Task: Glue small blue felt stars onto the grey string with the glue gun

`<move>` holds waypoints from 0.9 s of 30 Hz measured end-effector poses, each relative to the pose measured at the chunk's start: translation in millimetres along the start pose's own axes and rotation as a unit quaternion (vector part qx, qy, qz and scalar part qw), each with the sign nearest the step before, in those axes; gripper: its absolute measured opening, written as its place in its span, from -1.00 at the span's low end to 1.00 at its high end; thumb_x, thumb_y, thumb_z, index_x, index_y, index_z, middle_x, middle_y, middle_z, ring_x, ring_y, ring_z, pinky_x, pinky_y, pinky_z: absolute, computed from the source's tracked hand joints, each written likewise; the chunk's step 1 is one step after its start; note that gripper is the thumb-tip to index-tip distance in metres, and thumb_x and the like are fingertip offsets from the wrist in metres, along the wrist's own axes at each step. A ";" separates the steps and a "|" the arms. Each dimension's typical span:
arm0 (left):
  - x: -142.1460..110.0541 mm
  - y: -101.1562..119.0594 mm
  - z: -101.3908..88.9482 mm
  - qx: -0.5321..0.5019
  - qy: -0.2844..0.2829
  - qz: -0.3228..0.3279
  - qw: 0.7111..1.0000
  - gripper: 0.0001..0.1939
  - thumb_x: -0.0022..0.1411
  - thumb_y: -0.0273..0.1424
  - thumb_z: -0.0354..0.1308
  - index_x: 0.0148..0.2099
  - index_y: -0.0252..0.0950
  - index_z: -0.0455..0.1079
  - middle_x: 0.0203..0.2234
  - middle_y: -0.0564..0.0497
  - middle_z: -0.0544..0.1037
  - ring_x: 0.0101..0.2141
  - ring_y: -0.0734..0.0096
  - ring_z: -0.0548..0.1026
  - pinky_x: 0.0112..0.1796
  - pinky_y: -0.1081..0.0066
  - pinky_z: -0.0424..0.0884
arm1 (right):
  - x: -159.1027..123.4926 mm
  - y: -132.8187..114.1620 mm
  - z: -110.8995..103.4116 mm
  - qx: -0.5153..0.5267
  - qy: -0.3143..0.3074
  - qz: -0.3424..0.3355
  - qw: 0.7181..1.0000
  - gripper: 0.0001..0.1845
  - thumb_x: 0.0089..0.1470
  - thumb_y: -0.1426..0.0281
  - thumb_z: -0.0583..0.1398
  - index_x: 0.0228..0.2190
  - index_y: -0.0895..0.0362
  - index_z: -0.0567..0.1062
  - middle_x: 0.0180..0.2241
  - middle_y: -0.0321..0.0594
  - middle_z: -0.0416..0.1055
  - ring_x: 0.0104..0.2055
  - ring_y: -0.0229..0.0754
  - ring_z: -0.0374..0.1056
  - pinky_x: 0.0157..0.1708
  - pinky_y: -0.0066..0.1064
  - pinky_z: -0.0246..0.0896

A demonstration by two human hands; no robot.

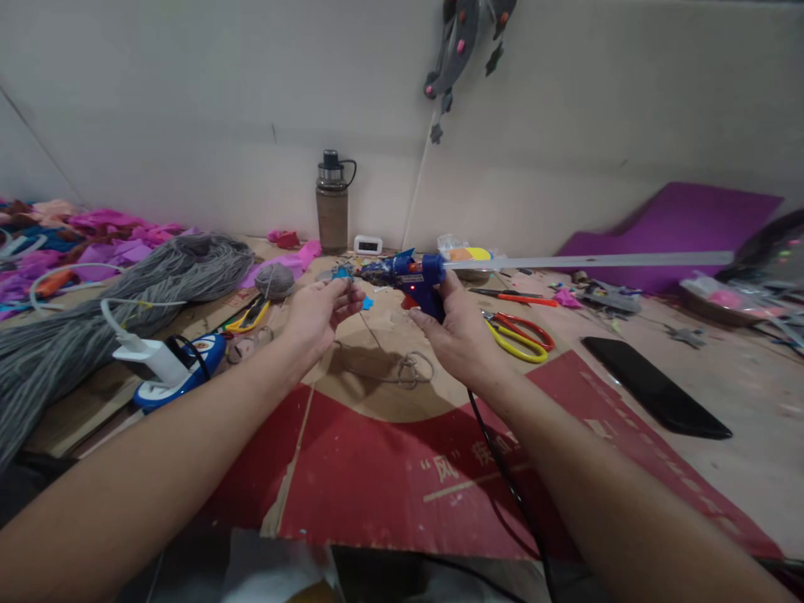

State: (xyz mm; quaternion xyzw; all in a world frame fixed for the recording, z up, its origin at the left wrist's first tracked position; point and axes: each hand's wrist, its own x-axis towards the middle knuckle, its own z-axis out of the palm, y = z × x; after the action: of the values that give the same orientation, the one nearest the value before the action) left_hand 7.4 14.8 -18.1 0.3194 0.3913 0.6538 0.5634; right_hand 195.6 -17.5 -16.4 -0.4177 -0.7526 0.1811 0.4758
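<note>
My right hand (461, 322) is closed round the handle of a blue hot glue gun (411, 272), its red light lit. A long whitish glue stick (584, 261) sticks out of its back end, and the nozzle points left. At the nozzle, my left hand (325, 306) pinches a small blue piece (342, 273), its shape mostly hidden by the fingers. Another small blue piece (368, 303) lies just beyond the hands. Below them, a loop of grey yarn (411, 370) rests on the cardboard (377, 469).
Left are a grey yarn hank (188, 272), a yarn ball (275, 280), a yellow cutter (249, 318) and a power strip (182, 377). A bottle (332, 209) and small clock (368, 244) stand behind. Right lie scissors (521, 335), a phone (653, 385) and purple sheet (666, 230).
</note>
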 end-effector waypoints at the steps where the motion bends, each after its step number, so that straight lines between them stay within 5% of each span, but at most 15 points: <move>1: -0.6 0.3 0.4 0.001 0.001 -0.001 1.000 -0.86 0.18 -0.60 0.12 -0.44 -0.40 0.38 -0.58 -0.02 0.51 -0.57 0.54 0.50 -0.49 0.56 0.46 | -0.3 -0.4 0.0 -0.002 -0.001 0.001 1.000 -0.58 0.11 0.44 0.15 0.03 0.08 0.29 0.00 -0.05 0.44 0.05 0.02 0.37 0.08 -0.02 0.25; 27: 0.7 -0.1 -0.2 0.006 -0.004 0.005 1.000 -0.91 0.16 -0.59 0.16 -0.41 -0.39 0.41 -0.55 -0.03 0.53 -0.55 0.51 0.51 -0.44 0.51 0.49 | -3.3 -11.7 -0.5 -0.039 -0.012 0.027 0.999 -0.60 0.12 0.42 0.13 0.02 0.09 0.30 -0.11 -0.05 0.45 -0.06 0.03 0.37 0.03 0.00 0.26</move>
State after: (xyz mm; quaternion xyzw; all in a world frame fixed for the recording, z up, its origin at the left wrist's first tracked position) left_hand 7.2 15.5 -18.3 0.3270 0.3916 0.6530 0.5598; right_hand 191.3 -27.1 -10.2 -0.4538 -0.7530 0.1698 0.4453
